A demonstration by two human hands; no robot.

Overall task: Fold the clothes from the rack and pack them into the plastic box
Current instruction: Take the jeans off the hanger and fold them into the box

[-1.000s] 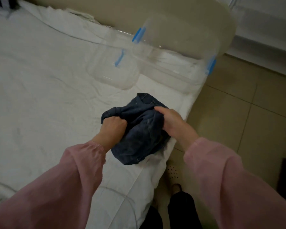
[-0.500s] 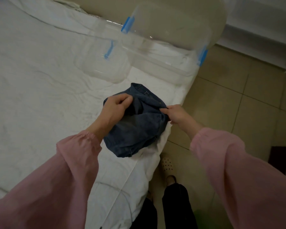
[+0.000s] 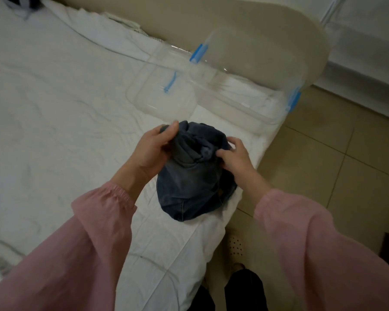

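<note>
Denim garment, dark blue and crumpled, bunches between the fingers: left hand curls round its top, right hand pinches a fold. Better spread it flat first; clear blue-latched plastic box lies beyond the fingertips

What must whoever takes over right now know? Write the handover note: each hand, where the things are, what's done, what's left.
Left hand: grips the denim garment at its upper left.
Right hand: pinches a fold at its upper right.
Denim garment: bunched, not folded flat, resting on the bed near its edge.
Clear plastic box: on the bed beyond the garment, open. What looks like its lid lies to its left. No dark clothing shows inside.
Done: garment is at the bed.
Left: fold it flat and put it in the box. The rack is out of view, so the remaining clothes cannot be told.
</note>
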